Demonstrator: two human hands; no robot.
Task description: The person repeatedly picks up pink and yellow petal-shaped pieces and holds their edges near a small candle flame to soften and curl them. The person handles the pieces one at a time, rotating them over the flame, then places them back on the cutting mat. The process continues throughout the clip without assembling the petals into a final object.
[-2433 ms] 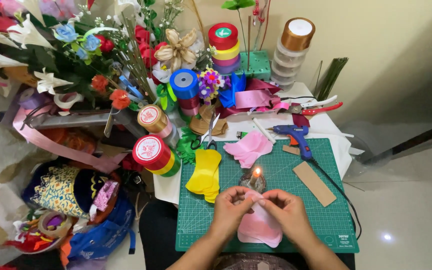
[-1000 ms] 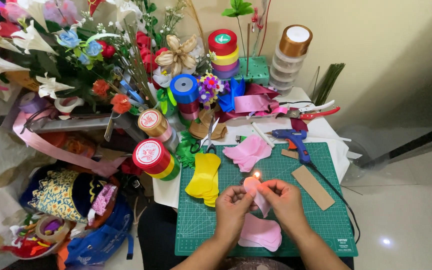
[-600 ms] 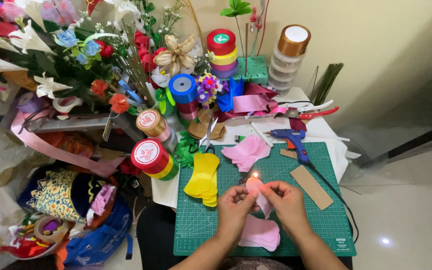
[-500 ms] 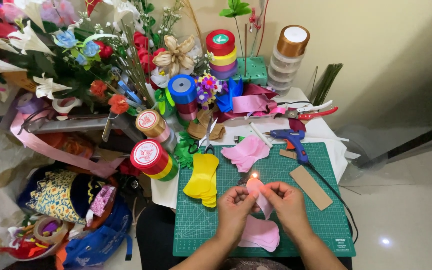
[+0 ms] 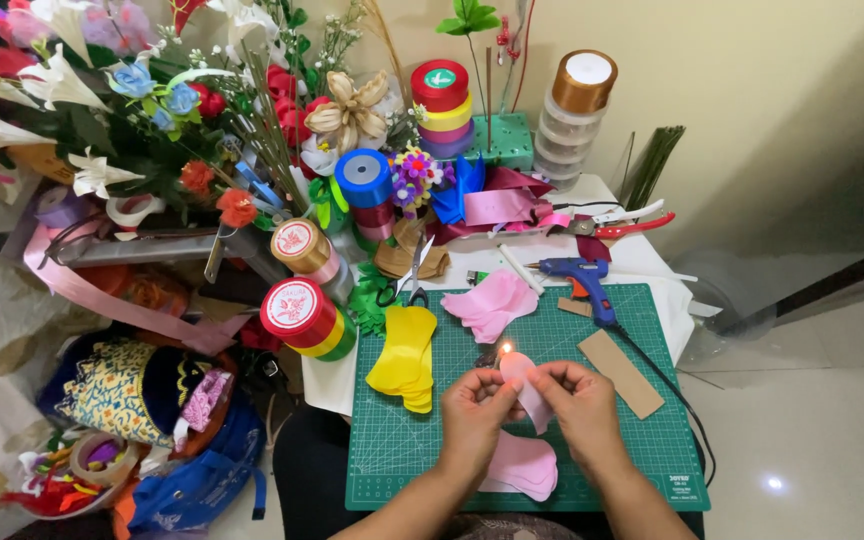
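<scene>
Pink petal piece [image 5: 527,385] pinched between both hands, low centre of the frame, above the green cutting mat [image 5: 392,450]. Left hand [image 5: 477,405] closed on its left edge with thumb and fingertips; right hand [image 5: 577,400] pinching the right edge the same way. Upper tip of the petal held right at the small flame [image 5: 504,349], so probably the edge is being sealed or curled by heat.

Compared with 2.4 s ago: hands raised from the lower pile of pink pieces [image 5: 524,468] and brought up to the flame, petal now lifted off the mat. Since about one second ago almost no change, only small adjusting of the grip; edge work seems under way, not finished.

Around: yellow petal stack [image 5: 404,360] to the left on the mat, more pink pieces [image 5: 492,303] above, cardboard strip [image 5: 622,373] to the right, blue glue gun [image 5: 577,275] at the upper right of the mat, scissors [image 5: 414,275] at the top edge. Ribbon rolls [image 5: 297,312] further left, artificial flowers [image 5: 132,110] in the upper left.
</scene>
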